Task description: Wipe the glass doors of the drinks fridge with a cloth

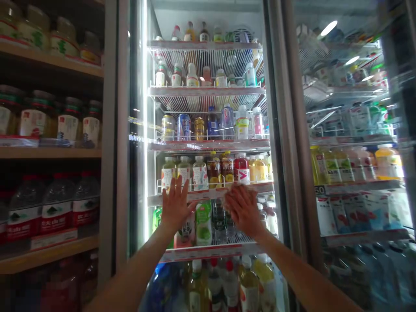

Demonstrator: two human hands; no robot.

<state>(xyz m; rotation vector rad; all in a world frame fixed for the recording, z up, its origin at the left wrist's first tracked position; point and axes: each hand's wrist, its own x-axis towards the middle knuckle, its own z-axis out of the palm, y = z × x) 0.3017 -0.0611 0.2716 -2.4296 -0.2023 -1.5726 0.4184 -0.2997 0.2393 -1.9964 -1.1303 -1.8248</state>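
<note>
The glass door (138, 108) of a lit drinks fridge stands in front of me, with faint reflections on it. My left hand (176, 206) lies flat against the glass with its fingers spread, holding nothing. To its right, my right hand (245, 210) is pressed to the same pane, its fingers bent together over what looks like a thin pale cloth (228, 200). Blur and the fingers hide most of the cloth. Behind the hands are a shelf edge (208, 195), a green bottle (203, 223) and a red bottle (241, 168).
Metal door frames (286, 130) stand on both sides of the pane. At left, open wooden shelves (52, 153) carry jars and water bottles (56, 206). Another glass-fronted fridge (357, 188) with drinks is at right. More bottles (196, 286) stand low inside the middle fridge.
</note>
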